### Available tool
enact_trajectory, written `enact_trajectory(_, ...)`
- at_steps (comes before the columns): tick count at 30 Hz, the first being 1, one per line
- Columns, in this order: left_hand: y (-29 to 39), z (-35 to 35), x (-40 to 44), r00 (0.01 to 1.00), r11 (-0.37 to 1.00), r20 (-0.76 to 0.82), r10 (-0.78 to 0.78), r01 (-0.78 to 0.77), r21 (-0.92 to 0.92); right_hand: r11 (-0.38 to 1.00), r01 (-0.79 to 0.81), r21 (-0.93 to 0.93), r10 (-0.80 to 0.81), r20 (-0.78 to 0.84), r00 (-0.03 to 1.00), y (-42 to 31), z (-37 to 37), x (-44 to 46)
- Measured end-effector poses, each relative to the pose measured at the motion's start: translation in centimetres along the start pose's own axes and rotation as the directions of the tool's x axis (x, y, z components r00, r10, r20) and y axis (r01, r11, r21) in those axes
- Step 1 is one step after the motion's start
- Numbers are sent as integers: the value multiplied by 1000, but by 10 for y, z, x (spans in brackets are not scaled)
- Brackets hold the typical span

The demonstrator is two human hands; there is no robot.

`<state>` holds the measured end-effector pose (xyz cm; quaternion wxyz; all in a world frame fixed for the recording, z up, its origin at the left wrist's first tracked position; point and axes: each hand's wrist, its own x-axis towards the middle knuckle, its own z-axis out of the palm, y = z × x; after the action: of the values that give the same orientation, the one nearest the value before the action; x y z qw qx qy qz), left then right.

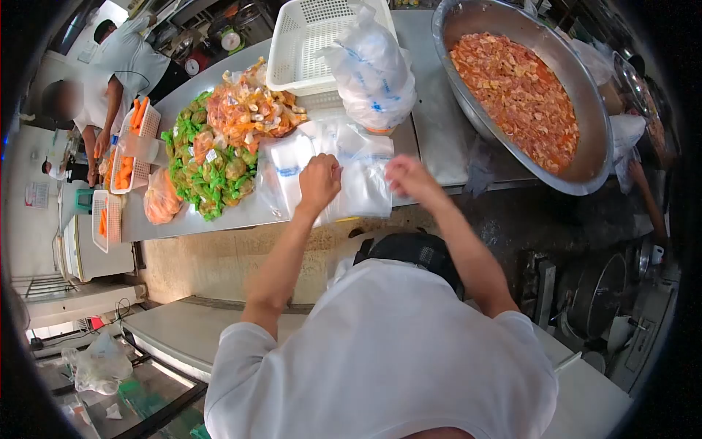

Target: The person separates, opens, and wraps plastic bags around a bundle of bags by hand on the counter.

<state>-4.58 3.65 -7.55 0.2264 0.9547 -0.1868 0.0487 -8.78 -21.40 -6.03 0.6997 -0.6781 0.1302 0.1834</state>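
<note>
My left hand (319, 183) is closed, fingers curled, over a spread of clear plastic bags (362, 168) with blue print near the table's front edge. Whether a bag is pinched in it is hidden. Beside the bags' right edge, my right hand (411, 178) is smeared by motion, so its grip does not show. Just beyond the hands stands a bulging bundle of clear plastic (374, 80) with blue print. To the left lie a heap of filled bags with green ties (208, 161) and a pile of filled bags with orange contents (248, 106).
A large metal basin (596, 146) of cut raw meat (519, 95) stands at right, overhanging the table edge. A white plastic basket (296, 44) sits at the back. At far left, a co-worker (110, 102) reaches toward baskets of carrots (131, 157). Another person's arm (647, 194) shows at far right.
</note>
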Motion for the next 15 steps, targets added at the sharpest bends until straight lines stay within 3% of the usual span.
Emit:
enact_trajectory(1,15,-2,-6,998,998,-44,-43,41,-48,992,-121,18,120,64,991,5,15,-6)
enact_trajectory(4,68,-14,-23,993,982,-89,-78,61,-176,983,-31,183,28,16,999,4,47,-16)
enact_trajectory(7,101,-22,-32,993,927,-28,-114,96,-363,995,85,-44,-88,-68,994,17,40,7)
enact_trajectory(8,105,-22,-32,992,893,3,-126,115,-435,988,147,-37,-151,-159,976,23,34,12)
enact_trajectory(11,88,-6,-32,955,706,-10,-297,213,-676,982,49,-183,-67,-96,993,4,7,5)
enact_trajectory(12,81,0,-31,950,688,29,-310,246,-683,981,80,-179,-106,-140,984,-11,9,-6)
enact_trajectory(15,104,-16,-18,905,482,228,-360,389,-785,982,103,-157,-113,-58,992,-24,8,-11)
